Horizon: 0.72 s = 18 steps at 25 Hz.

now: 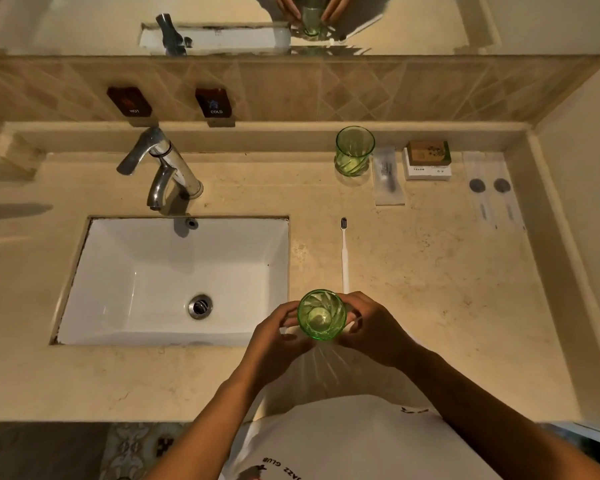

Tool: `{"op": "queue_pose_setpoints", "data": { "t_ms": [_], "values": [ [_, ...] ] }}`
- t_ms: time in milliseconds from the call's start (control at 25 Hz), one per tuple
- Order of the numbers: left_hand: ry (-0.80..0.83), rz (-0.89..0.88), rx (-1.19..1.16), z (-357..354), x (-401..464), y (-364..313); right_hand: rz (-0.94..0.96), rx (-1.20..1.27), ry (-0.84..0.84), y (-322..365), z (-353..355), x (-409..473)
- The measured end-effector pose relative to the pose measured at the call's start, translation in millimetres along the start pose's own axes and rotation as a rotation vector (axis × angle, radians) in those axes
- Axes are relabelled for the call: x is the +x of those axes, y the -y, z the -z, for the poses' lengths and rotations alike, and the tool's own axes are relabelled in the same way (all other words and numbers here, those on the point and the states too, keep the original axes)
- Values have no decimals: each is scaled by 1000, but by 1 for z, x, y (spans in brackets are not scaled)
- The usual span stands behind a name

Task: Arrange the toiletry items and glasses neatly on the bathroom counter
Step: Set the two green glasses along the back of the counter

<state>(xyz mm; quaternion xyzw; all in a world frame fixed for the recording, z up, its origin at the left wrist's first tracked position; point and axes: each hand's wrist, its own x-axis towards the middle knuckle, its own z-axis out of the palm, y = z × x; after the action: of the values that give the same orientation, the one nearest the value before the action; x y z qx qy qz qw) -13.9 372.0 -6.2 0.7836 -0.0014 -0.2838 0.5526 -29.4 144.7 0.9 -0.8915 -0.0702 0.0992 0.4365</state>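
A green ribbed glass (321, 315) is upright near the counter's front, right of the sink. My left hand (279, 336) cups its left side and my right hand (373, 329) cups its right side. A white toothbrush (344, 252) lies lengthwise just beyond it, bristles pointing to the wall; its handle end is hidden behind the glass. A second green glass (354, 150) stands at the back of the counter. Right of it lie a clear sachet (388, 176), a brown box on a white box (427, 160) and a flat clear packet (492, 188).
The white sink basin (174, 282) with its drain fills the left half of the beige counter (447, 289). A chrome faucet (163, 168) stands behind it. A raised ledge runs along the back wall and the right side. The mirror above reflects the hands and glass.
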Motion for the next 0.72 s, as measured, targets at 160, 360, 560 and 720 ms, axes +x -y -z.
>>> {"op": "queue_pose_setpoints", "data": {
  "t_ms": [160, 360, 560, 720],
  "values": [
    [-87, 32, -125, 12, 25, -10, 27, -42, -70, 5, 10, 31],
    [-150, -39, -197, 43, 92, -58, 7, 12, -229, 18, 31, 111],
    [-191, -127, -205, 75, 173, -104, -208, 317, -242, 23, 47, 202],
    [-139, -115, -114, 96, 233, -118, -252, 291, -308, 17, 48, 253]
  ]
}}
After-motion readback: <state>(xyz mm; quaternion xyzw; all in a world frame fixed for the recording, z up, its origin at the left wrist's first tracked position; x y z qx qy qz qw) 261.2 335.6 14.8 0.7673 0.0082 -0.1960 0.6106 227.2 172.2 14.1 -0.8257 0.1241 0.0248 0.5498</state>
